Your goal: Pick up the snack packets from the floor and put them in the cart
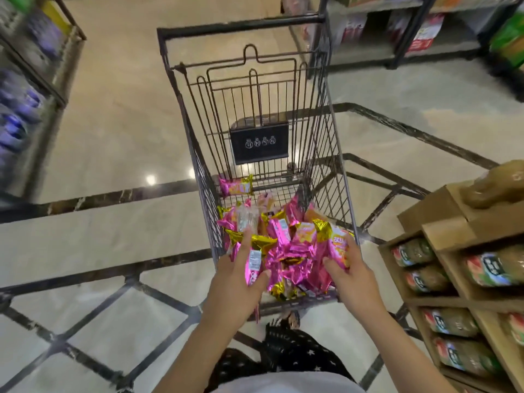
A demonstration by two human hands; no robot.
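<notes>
Two arms (198, 350) are reaching out toward the cart (241, 24). Both hands are hovering over the cart's near end, with a big bunch of packets (289, 251) between them. The left hand (238, 276) is pinching a pink packet between its thumb and fingers. The right hand (354, 276) is curling round an orange and pink packet on the other side of the bunch. So both hands are gripping packets.

More packets seem to be lying in the cart under the bunch, but I cannot tell where the held ones end. One lone packet (235, 185) is lying deeper in the cart, under a black sign (259, 143) that is hanging on the cart's far wall. No packets are showing on the floor (113, 137) around the cart.

I think the person is doing the putting-in step. Next, both hands are going to need to let go right over the cart, so nothing slips over its near rim.

The packets are looking shiny and crinkly like foil. They are pink with gold ends and puffy like small pillows, and are likely light and slippery. The cart is showing thin dark wires and one thick bar. The floor is shining, smooth and hard. A brown cardboard shelf (442, 228) is standing to the right of the cart.
</notes>
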